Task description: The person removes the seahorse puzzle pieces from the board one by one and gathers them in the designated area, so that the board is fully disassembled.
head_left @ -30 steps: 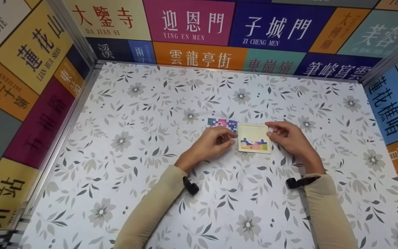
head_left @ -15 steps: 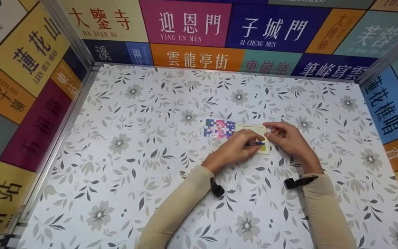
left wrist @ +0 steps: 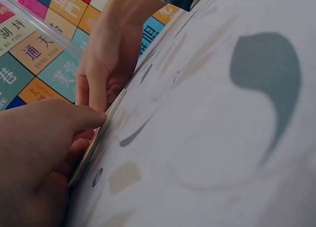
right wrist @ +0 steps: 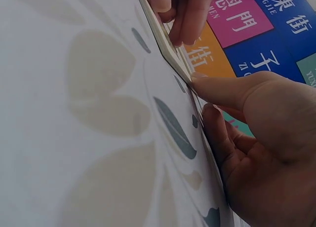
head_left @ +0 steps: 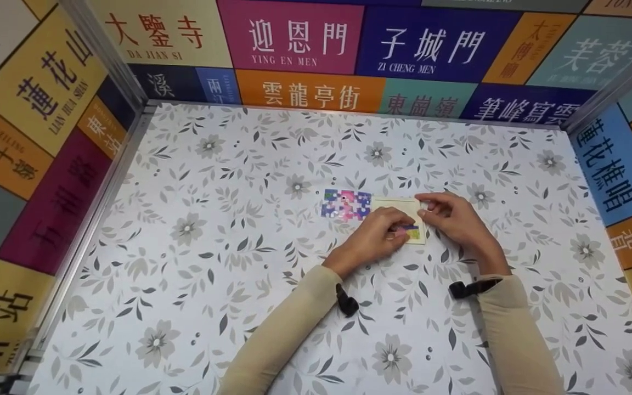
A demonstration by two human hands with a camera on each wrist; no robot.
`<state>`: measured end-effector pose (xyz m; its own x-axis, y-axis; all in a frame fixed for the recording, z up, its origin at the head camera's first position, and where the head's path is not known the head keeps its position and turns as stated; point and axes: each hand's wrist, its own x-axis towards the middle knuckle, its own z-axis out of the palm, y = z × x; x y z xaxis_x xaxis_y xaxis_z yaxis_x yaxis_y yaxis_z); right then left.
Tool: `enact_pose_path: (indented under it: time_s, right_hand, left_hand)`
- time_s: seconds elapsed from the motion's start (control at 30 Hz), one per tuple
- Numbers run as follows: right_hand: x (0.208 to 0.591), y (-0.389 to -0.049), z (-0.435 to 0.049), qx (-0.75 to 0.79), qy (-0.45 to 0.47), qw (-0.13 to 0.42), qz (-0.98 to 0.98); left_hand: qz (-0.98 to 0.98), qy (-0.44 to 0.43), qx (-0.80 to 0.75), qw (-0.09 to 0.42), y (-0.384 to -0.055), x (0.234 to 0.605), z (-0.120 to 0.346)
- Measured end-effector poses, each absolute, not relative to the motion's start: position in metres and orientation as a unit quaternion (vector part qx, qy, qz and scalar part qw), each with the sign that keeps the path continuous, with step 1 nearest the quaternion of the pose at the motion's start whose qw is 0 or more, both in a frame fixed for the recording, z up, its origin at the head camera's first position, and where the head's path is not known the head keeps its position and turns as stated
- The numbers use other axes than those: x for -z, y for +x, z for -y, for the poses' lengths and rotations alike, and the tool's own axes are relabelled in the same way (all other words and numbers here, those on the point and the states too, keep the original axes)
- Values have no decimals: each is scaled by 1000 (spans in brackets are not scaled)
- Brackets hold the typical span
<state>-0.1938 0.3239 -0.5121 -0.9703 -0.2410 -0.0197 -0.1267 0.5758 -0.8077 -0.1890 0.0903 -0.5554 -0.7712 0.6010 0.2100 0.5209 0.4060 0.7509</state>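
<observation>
A small cream puzzle tray (head_left: 395,203) lies on the table, with puzzle pieces (head_left: 415,233) along its near side; pink, blue and yellow-green parts show. My left hand (head_left: 373,233) reaches over the tray from the left, fingers bent down onto those pieces. In the left wrist view, the left thumb (left wrist: 89,117) lies at the tray's edge; whether the fingers pinch a piece is hidden. My right hand (head_left: 456,219) holds the tray's far right corner between thumb and forefinger. In the right wrist view, the right thumb (right wrist: 219,89) touches the tray's corner.
A block of joined jigsaw pieces (head_left: 346,204), blue and pink, lies just left of the tray. The table wears a white floral cover (head_left: 239,219). Coloured panels with lettering (head_left: 305,38) stand along the back and both sides.
My left hand has moved right, from beside the tray to over its near pieces, uncovering the jigsaw block. Over the last half second it has hardly moved. The right hand keeps its place.
</observation>
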Motion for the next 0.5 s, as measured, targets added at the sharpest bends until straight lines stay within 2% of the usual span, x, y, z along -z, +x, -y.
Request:
enact_pose_path:
  time_s: [0.27, 0.5]
  right_hand:
    - [539, -205, -338, 432, -105, 59, -894]
    - [541, -207, -343, 436, -116, 64, -890]
  left_hand:
    - [-839, 363, -404, 31, -189, 556, -91]
    - [-824, 365, -431, 36, -190, 555, -90]
